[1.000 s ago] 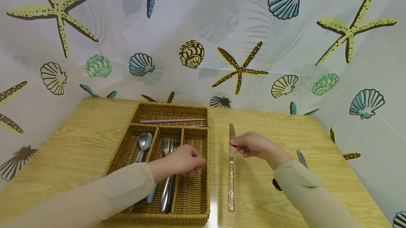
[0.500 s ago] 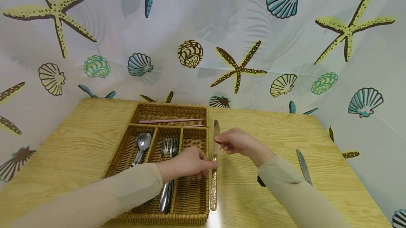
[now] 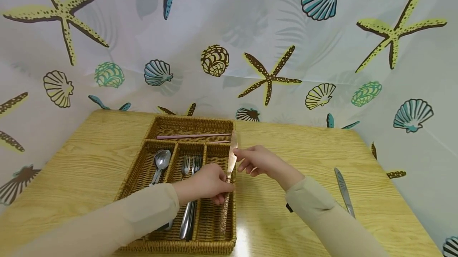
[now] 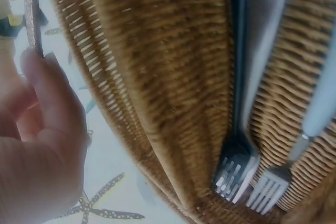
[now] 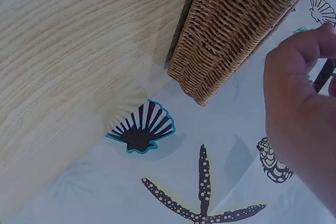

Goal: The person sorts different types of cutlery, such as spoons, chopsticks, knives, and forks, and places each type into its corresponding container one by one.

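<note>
A table knife [image 3: 231, 161] with a patterned copper-toned handle hangs over the right compartment of the wicker cutlery tray [image 3: 214, 246], blade pointing away. My left hand [image 3: 207, 184] pinches it at the top of the handle; the left wrist view also shows the handle [image 4: 32, 14] between thumb and finger of that hand [image 4: 47, 129]. Fingertips of my right hand [image 3: 266, 163] pinch the blade's right edge. In the right wrist view the right hand [image 5: 299, 87] appears beyond the tray's corner, and the knife cannot be made out there.
Spoons [image 3: 162, 159] lie in the left compartment, several forks [image 3: 186, 165] in the middle one. Pink chopsticks [image 3: 193, 136] rest in the back section. A second knife [image 3: 344, 191] lies on the wooden table [image 3: 304, 225] at right. A shell-print cloth [image 3: 229, 22] hangs behind.
My right hand has carried the knife leftward from the table to over the tray's right compartment. The left hand has reached toward it and taken hold of the handle.
</note>
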### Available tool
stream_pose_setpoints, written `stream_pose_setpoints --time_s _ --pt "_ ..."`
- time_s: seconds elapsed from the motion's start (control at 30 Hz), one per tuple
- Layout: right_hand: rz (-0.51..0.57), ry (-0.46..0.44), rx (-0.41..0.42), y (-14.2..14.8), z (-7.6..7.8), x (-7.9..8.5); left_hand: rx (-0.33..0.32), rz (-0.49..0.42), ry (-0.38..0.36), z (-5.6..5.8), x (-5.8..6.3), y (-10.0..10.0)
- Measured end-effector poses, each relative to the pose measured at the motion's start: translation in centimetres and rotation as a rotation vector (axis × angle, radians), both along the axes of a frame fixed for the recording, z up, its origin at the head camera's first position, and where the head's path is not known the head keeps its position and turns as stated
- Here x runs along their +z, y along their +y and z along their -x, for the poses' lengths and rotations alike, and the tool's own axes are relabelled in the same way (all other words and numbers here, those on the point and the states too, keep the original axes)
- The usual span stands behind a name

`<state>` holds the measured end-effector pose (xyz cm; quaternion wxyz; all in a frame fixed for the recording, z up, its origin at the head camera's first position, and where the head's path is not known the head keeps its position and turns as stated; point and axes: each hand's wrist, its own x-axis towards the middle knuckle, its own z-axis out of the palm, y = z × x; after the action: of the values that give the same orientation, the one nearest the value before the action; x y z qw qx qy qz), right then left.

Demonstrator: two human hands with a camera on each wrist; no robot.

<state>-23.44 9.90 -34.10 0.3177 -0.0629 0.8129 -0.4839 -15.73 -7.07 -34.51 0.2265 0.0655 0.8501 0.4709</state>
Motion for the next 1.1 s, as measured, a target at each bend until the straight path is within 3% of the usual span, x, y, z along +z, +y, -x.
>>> stream_pose_setpoints --time_s 0.3,0.6,0.8,0.97,1.03,1.1 --pt "-0.02 0.013 -0.013 1.2 0.0 -0.1 0.05 0.043 -0.073 -0.7 -0.6 -1.2" --pt "-0.003 0.02 -0.033 1.6 0.0 0.0 -0.018 0.159 -0.086 -0.4 -0.8 -0.7" --pt "0.0 0.038 -0.037 1.8 0.0 0.1 -0.123 0.374 -0.045 0.3 -0.6 0.3" --pt "0.008 0.033 -0.046 1.8 0.0 0.0 -0.164 0.57 -0.042 1.0 -1.1 1.8" --pt "0.009 0.029 -0.052 1.8 0.0 0.0 -0.186 0.675 -0.04 1.3 -1.6 2.6" --pt "0.008 0.027 -0.054 1.8 0.0 0.0 -0.269 0.837 -0.015 1.5 -2.2 3.3"
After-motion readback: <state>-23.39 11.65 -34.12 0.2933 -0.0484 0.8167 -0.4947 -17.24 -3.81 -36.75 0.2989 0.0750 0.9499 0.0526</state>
